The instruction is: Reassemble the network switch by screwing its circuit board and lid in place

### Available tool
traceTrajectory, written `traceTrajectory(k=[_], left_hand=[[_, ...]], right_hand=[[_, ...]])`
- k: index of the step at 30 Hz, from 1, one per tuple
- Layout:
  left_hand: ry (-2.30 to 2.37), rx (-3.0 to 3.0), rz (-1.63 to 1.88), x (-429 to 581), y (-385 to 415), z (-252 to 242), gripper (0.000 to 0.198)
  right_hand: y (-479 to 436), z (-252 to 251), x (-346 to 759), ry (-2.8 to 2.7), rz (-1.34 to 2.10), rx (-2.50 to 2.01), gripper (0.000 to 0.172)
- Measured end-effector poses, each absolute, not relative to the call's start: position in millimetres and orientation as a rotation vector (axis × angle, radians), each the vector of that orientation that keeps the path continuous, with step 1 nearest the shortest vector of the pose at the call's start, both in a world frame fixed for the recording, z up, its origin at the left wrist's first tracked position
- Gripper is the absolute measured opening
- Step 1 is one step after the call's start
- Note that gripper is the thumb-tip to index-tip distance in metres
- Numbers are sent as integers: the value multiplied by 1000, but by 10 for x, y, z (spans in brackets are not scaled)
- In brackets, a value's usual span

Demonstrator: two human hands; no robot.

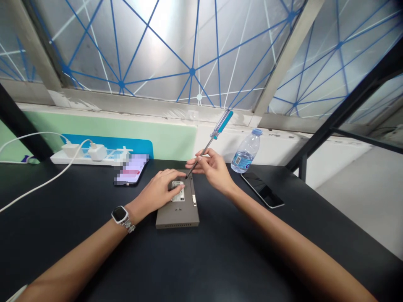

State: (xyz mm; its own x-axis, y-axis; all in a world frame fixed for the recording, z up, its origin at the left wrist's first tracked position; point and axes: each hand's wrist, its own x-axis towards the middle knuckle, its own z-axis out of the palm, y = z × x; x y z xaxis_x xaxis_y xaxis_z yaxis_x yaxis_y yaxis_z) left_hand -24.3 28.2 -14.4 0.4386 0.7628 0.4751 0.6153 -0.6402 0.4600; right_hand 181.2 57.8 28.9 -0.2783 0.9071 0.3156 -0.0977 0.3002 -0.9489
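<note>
A flat grey-brown box-shaped device (178,214) with a white label and a vented front edge lies on the black table. My left hand (160,188) rests on its top, fingers stretched out across the label. Between the thumb and fingers of my right hand (214,170) is the shaft of a screwdriver (207,145) with a clear and blue handle. The screwdriver leans, handle up to the right, its tip at the far right part of the device's top, close to my left fingertips. Whether the tip sits in a screw is too small to tell.
On the left, a white power strip (103,157) with plugged-in chargers and a white cable (47,184) stands behind a lit phone (134,170). To the right are a water bottle (246,153) and a dark phone (262,189). A windowed wall borders the table's (220,260) back.
</note>
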Motion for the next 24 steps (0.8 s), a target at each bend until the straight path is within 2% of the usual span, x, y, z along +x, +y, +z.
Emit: traceTrajectory(k=[6,11,18,24], left_hand=[[1195,2341,1026,-219,263,-102,15],[1196,2432,943,-291,227,-28,17],[1340,2710,528,-728,115,111,30],[1627,2606,262,-963,106,214,22]], right_hand=[[501,259,1778,-1425,1241,-768,35],[366,206,1849,-1311,1222,-790,33],[169,-19,2177,-1226,1193,-909,27],[106,-66,2217,-1190,1238,-958,27]])
